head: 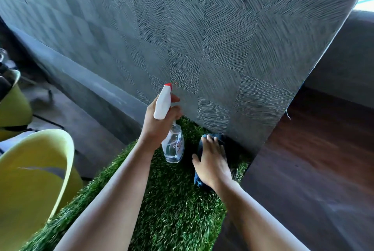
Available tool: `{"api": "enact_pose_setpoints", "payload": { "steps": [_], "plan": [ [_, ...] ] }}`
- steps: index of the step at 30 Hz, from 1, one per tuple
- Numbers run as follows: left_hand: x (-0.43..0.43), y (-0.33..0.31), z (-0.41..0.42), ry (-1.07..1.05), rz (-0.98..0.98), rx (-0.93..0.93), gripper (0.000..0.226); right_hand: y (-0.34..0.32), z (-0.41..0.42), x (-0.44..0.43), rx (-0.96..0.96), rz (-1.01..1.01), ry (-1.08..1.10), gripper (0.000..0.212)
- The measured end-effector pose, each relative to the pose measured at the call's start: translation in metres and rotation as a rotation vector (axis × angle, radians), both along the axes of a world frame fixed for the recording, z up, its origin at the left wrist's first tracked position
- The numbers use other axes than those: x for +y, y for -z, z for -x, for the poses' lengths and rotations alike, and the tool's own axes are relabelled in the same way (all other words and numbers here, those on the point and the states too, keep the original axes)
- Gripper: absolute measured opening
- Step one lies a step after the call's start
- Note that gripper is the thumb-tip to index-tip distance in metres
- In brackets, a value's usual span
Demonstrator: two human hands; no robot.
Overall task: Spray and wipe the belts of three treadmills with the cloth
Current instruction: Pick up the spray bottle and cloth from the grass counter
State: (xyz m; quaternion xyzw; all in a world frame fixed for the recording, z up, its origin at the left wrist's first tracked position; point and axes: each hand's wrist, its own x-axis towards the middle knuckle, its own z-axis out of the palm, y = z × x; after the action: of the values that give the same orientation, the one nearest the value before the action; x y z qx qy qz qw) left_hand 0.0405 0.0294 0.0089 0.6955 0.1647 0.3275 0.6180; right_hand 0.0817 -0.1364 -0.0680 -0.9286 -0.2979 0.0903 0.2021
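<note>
Inspector: Surfaces?
Officer: A grey textured panel [202, 38] rose behind green turf [172, 200].
Inspector: Hands?
Officer: The left hand [159, 121] gripped the spray bottle [174, 147], nozzle towards the panel. The right hand [212, 161], fingers straight, pressed the blue cloth [219, 137] at the panel's foot.

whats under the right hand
A dark blue cloth, pressed flat by the right hand onto green artificial turf at the foot of the grey textured wall. The hand covers the cloth's middle, so only its edges show.
</note>
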Motion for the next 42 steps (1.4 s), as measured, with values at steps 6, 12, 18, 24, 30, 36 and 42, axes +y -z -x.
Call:
{"api": "enact_pose_setpoints", "payload": {
  "steps": [6, 12, 18, 24, 30, 36, 42],
  "plan": [
    [0.001, 0.001, 0.005, 0.004, 0.011, 0.007, 0.017, 0.002, 0.004, 0.007, 0.084, 0.092, 0.082, 0.087],
    [-0.005, 0.001, 0.005, 0.01, -0.063, 0.031, 0.021, 0.006, 0.004, 0.008, 0.107, 0.11, 0.077, 0.084],
    [-0.007, 0.002, 0.007, 0.015, -0.074, 0.04, 0.02, 0.011, 0.002, 0.005, 0.094, 0.027, 0.063, 0.073],
    [-0.008, -0.001, 0.01, 0.013, -0.075, 0.052, 0.019, 0.011, -0.002, -0.001, 0.155, -0.083, 0.054, 0.068],
    [-0.008, -0.002, 0.013, 0.006, -0.094, 0.054, 0.019, -0.002, -0.011, 0.004, 0.154, -0.027, 0.111, 0.075],
    [-0.009, -0.003, 0.014, 0.003, -0.097, 0.064, 0.023, 0.008, -0.004, 0.015, 0.102, 0.014, 0.162, 0.075],
    [-0.008, -0.004, 0.014, 0.0, -0.114, 0.092, 0.023, 0.008, -0.004, 0.013, 0.146, -0.154, 0.181, 0.063]
  ]
}}
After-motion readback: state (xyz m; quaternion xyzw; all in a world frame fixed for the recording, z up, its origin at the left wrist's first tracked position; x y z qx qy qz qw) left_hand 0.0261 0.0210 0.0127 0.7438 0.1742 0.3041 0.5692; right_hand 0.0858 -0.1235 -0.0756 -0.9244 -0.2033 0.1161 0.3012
